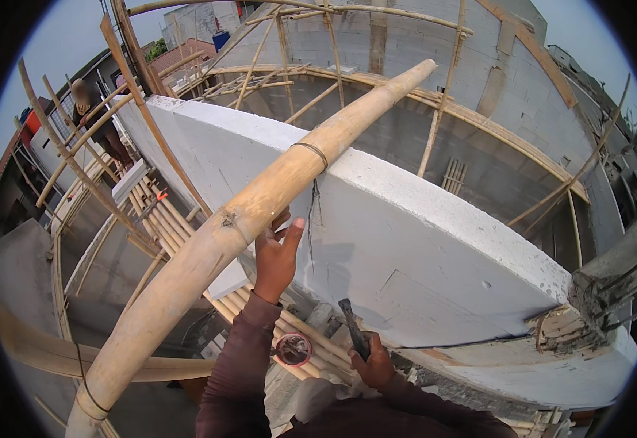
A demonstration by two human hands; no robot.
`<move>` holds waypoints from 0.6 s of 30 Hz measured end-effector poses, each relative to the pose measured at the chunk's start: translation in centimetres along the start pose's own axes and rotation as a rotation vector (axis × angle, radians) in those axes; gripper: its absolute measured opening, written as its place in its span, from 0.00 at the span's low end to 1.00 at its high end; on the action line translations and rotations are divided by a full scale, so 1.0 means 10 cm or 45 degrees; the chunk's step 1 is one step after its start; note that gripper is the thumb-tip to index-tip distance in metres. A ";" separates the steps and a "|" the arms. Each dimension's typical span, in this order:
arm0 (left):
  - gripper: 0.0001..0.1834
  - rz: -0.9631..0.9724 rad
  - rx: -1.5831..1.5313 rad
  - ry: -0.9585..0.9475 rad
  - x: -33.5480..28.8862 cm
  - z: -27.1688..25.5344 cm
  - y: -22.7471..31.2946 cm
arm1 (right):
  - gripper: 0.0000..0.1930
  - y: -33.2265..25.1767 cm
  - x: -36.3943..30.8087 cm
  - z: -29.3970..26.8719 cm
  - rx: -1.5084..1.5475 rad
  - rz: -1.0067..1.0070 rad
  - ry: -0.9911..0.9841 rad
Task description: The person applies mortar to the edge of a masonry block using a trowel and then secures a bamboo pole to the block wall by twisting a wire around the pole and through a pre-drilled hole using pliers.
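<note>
A thick bamboo pole (274,182) slants across the top of a light-grey block wall (406,270), with dark wire (317,208) looped round it and loose ends hanging down. My left hand (277,255) is raised at the pole's lower side, thumb up and apart from the fingers. Part of its fingers is behind the pole, so I cannot tell how firmly they touch it. Lower and to the right, my right hand (377,363) is closed round the black handle of a dark hand tool (353,327) with a flat, blunt upper end.
Below my left forearm, a round pink-rimmed container (293,350) sits by several bamboo poles (322,339) forming a walkway. Bamboo scaffolding (435,131) stands beyond the wall. Another person (96,120) is at the far left. Rough concrete with bars (614,292) juts at the right.
</note>
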State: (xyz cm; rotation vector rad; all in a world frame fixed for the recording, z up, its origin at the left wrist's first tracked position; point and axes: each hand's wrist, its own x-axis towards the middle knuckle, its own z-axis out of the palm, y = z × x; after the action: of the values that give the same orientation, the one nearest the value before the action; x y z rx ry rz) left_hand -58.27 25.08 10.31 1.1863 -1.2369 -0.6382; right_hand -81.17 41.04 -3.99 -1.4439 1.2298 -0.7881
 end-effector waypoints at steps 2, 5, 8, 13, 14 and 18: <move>0.32 -0.105 -0.064 -0.133 -0.05 0.15 0.03 | 0.20 -0.19 0.07 -0.07 -0.020 -0.164 0.194; 0.30 -0.160 -0.176 -0.144 -0.06 0.20 -0.07 | 0.16 -0.58 0.34 -0.15 -0.017 -0.320 0.265; 0.24 -0.275 -0.210 -0.126 -0.05 0.18 0.01 | 0.15 -0.91 0.63 -0.25 -0.130 -0.318 0.209; 0.17 -0.383 -0.154 -0.149 -0.02 0.11 0.09 | 0.15 -0.96 1.16 -0.16 0.069 -0.348 0.270; 0.17 -0.392 -0.145 -0.150 -0.02 0.10 0.11 | 0.14 -1.02 1.21 -0.15 0.049 -0.316 0.255; 0.16 -0.448 -0.126 -0.160 0.00 0.06 0.13 | 0.12 -1.25 1.47 -0.02 0.058 -0.494 0.280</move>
State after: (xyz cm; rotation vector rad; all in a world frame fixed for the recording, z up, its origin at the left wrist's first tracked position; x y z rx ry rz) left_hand -59.13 25.25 11.47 1.3074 -1.0939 -1.0364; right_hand -74.11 26.12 6.06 -1.6139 1.0956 -1.2567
